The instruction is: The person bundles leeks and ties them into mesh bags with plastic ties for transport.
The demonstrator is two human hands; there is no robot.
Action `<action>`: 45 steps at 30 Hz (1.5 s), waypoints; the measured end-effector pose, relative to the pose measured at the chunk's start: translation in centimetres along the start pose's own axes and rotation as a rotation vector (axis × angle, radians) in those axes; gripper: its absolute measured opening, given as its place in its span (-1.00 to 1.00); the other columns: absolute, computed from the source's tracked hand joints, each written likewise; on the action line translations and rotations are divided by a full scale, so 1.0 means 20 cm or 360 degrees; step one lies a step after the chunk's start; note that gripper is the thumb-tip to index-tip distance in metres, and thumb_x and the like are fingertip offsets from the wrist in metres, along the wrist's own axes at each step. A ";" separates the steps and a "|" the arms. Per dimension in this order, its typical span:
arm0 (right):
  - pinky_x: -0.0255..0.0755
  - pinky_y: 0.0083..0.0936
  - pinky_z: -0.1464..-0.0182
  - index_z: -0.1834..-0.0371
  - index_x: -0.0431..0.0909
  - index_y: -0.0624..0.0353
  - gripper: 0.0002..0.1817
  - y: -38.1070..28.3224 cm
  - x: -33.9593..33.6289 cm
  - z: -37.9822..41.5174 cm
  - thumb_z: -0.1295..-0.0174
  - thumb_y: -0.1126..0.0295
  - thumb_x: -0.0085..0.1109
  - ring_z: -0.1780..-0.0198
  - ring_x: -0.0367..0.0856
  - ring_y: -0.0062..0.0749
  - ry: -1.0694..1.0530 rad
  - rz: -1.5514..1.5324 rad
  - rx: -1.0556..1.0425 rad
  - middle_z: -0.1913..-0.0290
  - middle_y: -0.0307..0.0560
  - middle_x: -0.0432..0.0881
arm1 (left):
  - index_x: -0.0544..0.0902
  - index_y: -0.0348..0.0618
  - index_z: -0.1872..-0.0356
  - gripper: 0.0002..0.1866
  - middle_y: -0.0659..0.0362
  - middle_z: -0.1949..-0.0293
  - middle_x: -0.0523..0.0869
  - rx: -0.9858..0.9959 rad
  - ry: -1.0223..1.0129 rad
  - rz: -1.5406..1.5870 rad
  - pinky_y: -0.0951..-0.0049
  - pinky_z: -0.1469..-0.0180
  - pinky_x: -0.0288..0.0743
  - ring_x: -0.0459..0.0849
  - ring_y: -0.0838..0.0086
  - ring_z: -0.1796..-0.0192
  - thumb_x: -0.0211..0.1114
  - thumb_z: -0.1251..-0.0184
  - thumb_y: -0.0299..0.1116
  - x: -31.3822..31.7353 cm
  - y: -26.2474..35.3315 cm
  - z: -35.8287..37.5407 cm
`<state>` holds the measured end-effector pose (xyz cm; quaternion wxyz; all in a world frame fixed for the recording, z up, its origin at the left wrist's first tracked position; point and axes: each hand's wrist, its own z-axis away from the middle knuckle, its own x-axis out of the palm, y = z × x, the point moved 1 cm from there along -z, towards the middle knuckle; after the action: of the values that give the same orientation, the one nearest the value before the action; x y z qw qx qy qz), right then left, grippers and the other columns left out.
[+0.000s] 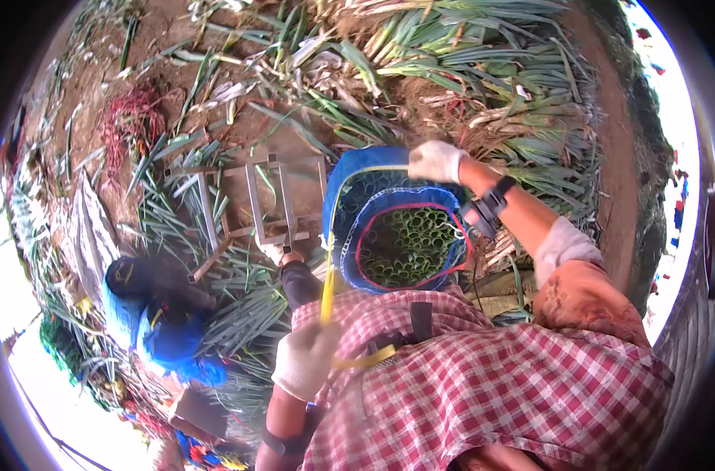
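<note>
In front of my body stands a blue bag point(364, 161) with a red-edged inner opening. Several green leek tops point(412, 243) show inside it, packed upright with their hollow cut ends up. A yellow strap point(328, 290) passes along the bag's left side and around its far rim. My left hand point(306, 363), in a white glove, is closed around the strap close to my waist and slightly blurred. At the bag's far right rim, my gloved right hand point(436, 162) is closed on the strap's other stretch. A white chain-like cord point(350, 235) lines the bag's inside.
A metal frame point(267, 200) lies left of the bag. Leek piles point(483, 47) cover the ground ahead, with loose leaves on the left. Red twine point(134, 118) lies in a tangle at far left. A person in a dark cap point(126, 276) and blue clothing is at lower left.
</note>
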<state>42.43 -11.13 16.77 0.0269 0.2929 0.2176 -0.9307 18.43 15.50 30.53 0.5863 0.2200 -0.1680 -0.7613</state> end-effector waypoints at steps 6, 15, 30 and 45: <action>0.42 -0.35 0.23 0.40 0.60 0.10 -0.70 -0.08 0.10 0.33 0.05 0.13 0.08 0.32 0.59 -0.13 0.0087 0.0038 0.0001 0.41 0.05 0.61 | 0.60 -0.34 0.46 -0.81 0.12 0.66 0.57 -0.0058 -0.0016 0.0025 0.57 0.54 0.39 0.54 0.59 0.59 0.10 -0.17 -0.43 -0.11 0.13 0.37; 0.31 -0.33 -0.12 -0.17 0.27 0.12 -0.32 -0.82 0.44 0.47 0.04 0.13 0.25 -0.05 0.44 -0.12 0.0408 0.0019 -0.1435 -0.11 0.00 0.38 | 0.56 -0.35 0.46 -0.84 0.18 0.58 0.53 0.0189 -0.0053 -0.0018 0.57 0.58 0.29 0.45 0.59 0.59 0.03 -0.15 -0.48 -0.12 0.30 0.45; 0.40 -0.25 0.25 0.38 0.61 0.15 -0.58 -0.96 -0.07 1.10 -0.18 0.01 -0.05 0.30 0.55 -0.02 -0.0026 -0.0772 -0.0869 0.41 0.09 0.59 | 0.28 -0.15 0.74 -0.70 0.31 0.75 0.20 0.0660 0.0745 0.0365 0.61 0.63 -0.04 0.15 0.65 0.67 0.08 -0.10 -0.30 -0.06 0.73 0.80; 0.36 -0.32 0.24 0.25 0.52 0.27 -0.54 -0.62 0.14 0.76 -0.30 0.06 -0.20 0.35 0.51 -0.18 0.0510 -0.1981 -0.0744 0.43 0.07 0.55 | 0.16 -0.13 -0.26 -0.37 0.13 -0.06 0.47 0.0878 0.0493 -0.1081 0.52 0.31 0.47 0.54 0.40 0.19 0.18 -0.16 -0.35 -0.17 0.12 -0.31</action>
<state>29.75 -6.13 31.14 -0.4834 0.2339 0.5420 -0.6464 24.37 18.23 26.98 0.2415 0.5216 -0.1931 -0.7952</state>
